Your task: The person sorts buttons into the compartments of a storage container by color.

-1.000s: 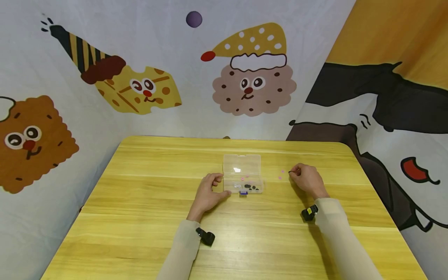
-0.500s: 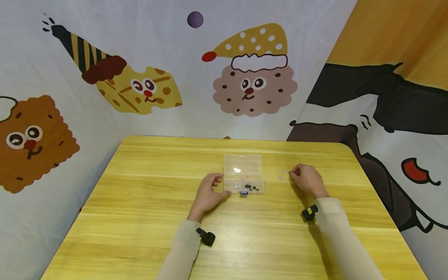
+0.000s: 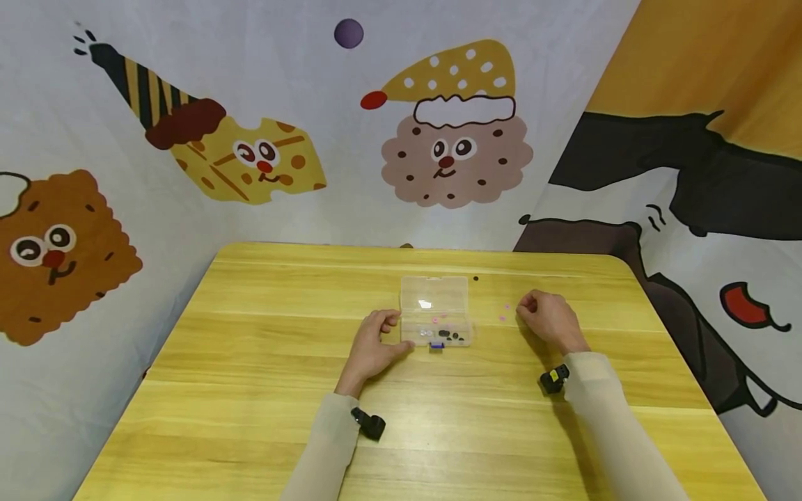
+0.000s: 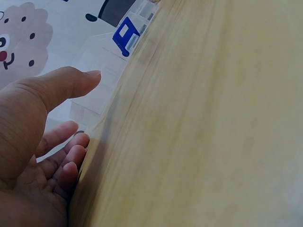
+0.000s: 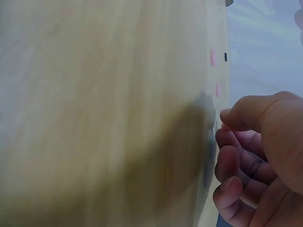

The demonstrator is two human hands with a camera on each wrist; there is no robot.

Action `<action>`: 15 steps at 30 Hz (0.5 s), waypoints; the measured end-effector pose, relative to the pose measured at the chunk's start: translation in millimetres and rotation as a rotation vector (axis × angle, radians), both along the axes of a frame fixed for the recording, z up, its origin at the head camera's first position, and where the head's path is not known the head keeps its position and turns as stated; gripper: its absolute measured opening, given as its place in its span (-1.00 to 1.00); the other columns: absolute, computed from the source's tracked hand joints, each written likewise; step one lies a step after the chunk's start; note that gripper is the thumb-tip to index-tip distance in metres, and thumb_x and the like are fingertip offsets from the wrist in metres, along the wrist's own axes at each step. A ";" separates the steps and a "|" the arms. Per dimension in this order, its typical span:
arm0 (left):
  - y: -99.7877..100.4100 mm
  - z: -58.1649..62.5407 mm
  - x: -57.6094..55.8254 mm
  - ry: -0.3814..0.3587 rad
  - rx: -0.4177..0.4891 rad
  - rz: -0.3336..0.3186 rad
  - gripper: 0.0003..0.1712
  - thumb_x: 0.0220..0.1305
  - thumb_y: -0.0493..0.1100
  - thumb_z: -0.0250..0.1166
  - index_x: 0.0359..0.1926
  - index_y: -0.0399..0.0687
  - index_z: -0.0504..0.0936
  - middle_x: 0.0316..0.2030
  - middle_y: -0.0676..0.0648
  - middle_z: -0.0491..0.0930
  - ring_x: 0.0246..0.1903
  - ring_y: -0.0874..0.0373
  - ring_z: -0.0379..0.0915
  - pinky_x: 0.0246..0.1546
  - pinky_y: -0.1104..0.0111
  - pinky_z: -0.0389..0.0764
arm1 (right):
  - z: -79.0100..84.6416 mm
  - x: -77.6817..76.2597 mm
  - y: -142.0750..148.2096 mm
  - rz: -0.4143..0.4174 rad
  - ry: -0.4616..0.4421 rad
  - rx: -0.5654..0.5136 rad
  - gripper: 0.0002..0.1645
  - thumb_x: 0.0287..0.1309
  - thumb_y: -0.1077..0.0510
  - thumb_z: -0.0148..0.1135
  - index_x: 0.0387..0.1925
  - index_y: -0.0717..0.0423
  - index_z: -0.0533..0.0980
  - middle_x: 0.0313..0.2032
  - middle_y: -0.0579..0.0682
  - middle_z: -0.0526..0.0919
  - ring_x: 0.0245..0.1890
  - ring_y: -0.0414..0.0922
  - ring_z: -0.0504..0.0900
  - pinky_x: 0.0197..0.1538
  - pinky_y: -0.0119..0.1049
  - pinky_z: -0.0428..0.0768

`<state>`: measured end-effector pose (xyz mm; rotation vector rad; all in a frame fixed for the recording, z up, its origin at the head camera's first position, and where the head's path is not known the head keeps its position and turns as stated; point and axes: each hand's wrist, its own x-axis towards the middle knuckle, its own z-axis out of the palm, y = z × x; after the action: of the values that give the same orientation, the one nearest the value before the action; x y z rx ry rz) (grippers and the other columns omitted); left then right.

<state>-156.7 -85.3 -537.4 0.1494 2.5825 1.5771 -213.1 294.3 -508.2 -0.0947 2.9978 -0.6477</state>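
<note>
A clear plastic storage box (image 3: 434,313) with a blue latch (image 4: 125,37) lies with its lid raised; small black, pink and clear pieces sit inside. My left hand (image 3: 374,355) rests at the box's left side, thumb at the front corner, fingers relaxed by the edge. To the right, my right hand (image 3: 551,321) is close over the table, fingers curled, thumb tip against the index finger, no piece plainly visible between them. Two small pink pieces (image 3: 504,312) lie left of its fingertips. Behind the box's right corner is a small round black piece (image 3: 476,278).
The wooden table (image 3: 250,390) ends at a cloth backdrop (image 3: 351,209) printed with cartoon figures. Both wrists carry small black cameras (image 3: 368,424).
The small black piece at my right fingertips has left them and is now further back and left, near the box's lid. Both hands have hardly moved.
</note>
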 end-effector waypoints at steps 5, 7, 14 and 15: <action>-0.3 0.7 0.7 -0.001 0.002 -0.001 -0.23 0.07 -0.03 0.60 0.31 -0.01 0.53 0.03 -0.04 0.55 0.00 0.04 0.41 0.11 0.13 0.48 | 2.7 -4.8 -8.4 0.021 0.009 -0.058 -0.73 0.39 0.00 0.23 -0.07 0.09 0.62 -0.24 0.07 0.74 -0.31 -0.05 0.67 -0.26 -0.13 0.60; -0.3 1.0 0.8 -0.004 0.003 0.000 -0.23 0.07 -0.03 0.60 0.31 -0.01 0.53 0.03 -0.04 0.55 0.00 0.04 0.41 0.11 0.13 0.48 | 4.7 -7.5 -13.5 0.025 0.009 -0.080 -0.71 0.38 0.00 0.24 -0.05 0.11 0.61 -0.23 0.08 0.74 -0.30 -0.04 0.68 -0.26 -0.13 0.61; -0.3 2.9 1.5 -0.007 0.007 0.000 -0.23 0.08 -0.04 0.60 0.31 -0.02 0.53 0.03 -0.04 0.55 0.00 0.04 0.40 0.10 0.13 0.47 | 8.3 -20.6 -30.6 0.027 -0.022 -0.099 -0.65 0.43 -0.01 0.18 0.05 0.12 0.59 -0.17 0.12 0.74 -0.27 -0.02 0.68 -0.22 -0.08 0.63; -0.3 3.0 1.7 -0.007 0.006 0.000 -0.23 0.08 -0.04 0.60 0.31 -0.02 0.53 0.03 -0.05 0.55 0.00 0.04 0.40 0.10 0.13 0.47 | 8.4 -22.6 -32.5 0.025 -0.025 -0.097 -0.65 0.44 -0.01 0.17 0.06 0.13 0.58 -0.16 0.13 0.73 -0.28 -0.02 0.68 -0.21 -0.07 0.63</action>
<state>-155.0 -85.6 -534.4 0.1444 2.5723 1.5829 -235.7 261.8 -499.7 -0.1289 2.9355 -0.7862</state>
